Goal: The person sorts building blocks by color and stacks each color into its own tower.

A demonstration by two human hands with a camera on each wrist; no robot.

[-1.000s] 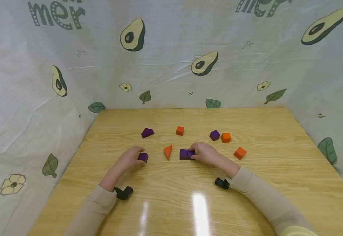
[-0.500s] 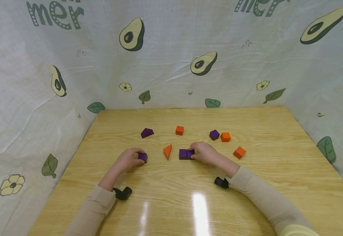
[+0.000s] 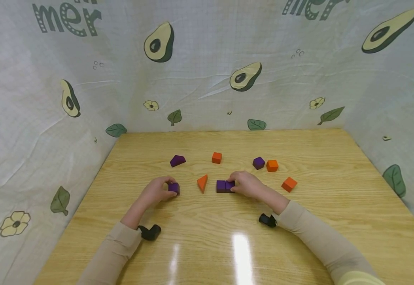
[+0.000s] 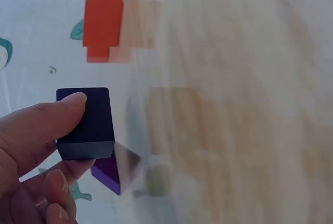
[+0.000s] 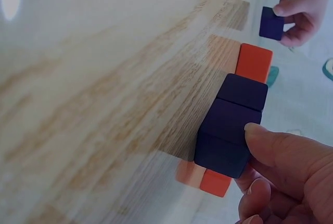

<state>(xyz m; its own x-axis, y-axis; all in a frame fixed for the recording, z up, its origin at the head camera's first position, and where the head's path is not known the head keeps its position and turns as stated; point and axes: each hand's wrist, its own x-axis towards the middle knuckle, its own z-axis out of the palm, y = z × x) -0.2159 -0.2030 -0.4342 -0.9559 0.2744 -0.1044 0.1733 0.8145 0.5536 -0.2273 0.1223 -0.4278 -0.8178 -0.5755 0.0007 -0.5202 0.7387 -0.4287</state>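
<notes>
The left hand has shifted slightly towards the orange triangular block, fingers clamped on a purple cube left of it. On the glossy wood-grained bench, the right hand's fingers pinch a second purple cube, touching a third purple cube.

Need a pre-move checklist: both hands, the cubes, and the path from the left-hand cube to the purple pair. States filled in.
1. Left hand has its cube pinched: ok.
2. Right hand grips the right purple cube of the pair: ok.
3. Left purple cube set against it, no visible gap: ok.
4. Straight path from the left hand's cube to the pair: not ok, the orange triangle lies between.
5. Left hand's cube off the table: cannot tell.
</notes>
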